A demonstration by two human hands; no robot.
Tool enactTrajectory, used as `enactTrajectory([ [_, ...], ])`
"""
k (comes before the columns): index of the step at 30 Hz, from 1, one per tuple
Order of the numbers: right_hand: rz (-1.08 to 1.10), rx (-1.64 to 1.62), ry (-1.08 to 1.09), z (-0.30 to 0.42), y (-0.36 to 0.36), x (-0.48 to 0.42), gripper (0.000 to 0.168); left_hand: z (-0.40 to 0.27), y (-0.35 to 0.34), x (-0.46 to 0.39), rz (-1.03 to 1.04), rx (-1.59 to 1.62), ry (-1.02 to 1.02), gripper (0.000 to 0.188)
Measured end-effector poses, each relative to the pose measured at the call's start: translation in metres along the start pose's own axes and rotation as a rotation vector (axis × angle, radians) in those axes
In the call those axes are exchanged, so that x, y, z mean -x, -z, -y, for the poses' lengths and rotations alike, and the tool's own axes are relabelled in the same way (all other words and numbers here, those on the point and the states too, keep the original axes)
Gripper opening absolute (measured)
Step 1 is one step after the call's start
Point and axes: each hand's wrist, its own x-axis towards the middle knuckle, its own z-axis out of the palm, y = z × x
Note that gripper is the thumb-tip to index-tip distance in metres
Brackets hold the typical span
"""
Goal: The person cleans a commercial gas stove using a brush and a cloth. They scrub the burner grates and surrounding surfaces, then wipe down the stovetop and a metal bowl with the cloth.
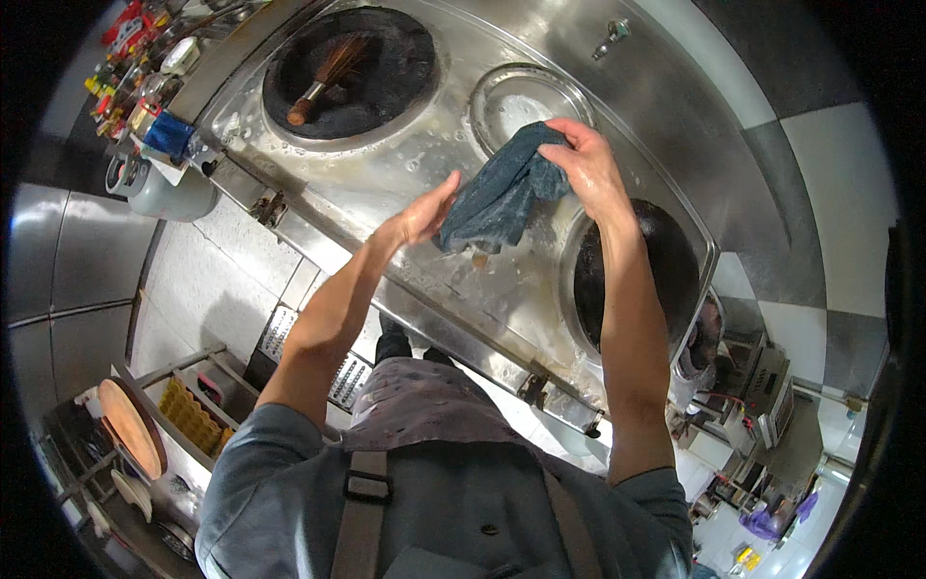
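Note:
A dark blue-grey wet cloth hangs bunched above the stainless steel stove top. My right hand pinches its upper end between thumb and fingers. At the cloth's lower left edge is my left hand, its upper fingers stretched out; whether the lower ones grip the fabric is hidden. Behind the cloth, a round metal basin is set into the steel. A bamboo wok brush lies in the black wok at the far left. Below my right forearm is another black wok, partly covered by the arm.
Suds and water lie on the steel surface. A small tap is fixed to the back wall. Bottles and containers crowd the left end, above a grey gas cylinder. Behind me on the left, a round wooden board leans by a shelf.

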Motion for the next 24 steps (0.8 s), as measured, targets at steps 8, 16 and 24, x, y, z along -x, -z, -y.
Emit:
enactTrajectory([
  [8,0.345,0.143,-0.347,-0.083,-0.068,-0.018,0.054,0.053,0.002,0.050,-0.821,-0.051,-0.107,0.076],
  [16,0.157,0.988,-0.133,-0.128,-0.159,-0.010,0.088,0.105,-0.009,0.048,-1.176,-0.858,-0.261,0.075],
  [24,0.103,0.797,-0.107,-0.110,-0.105,-0.088,0.031,0.104,0.018,0.026,-0.758,0.243,-0.107,0.026],
])
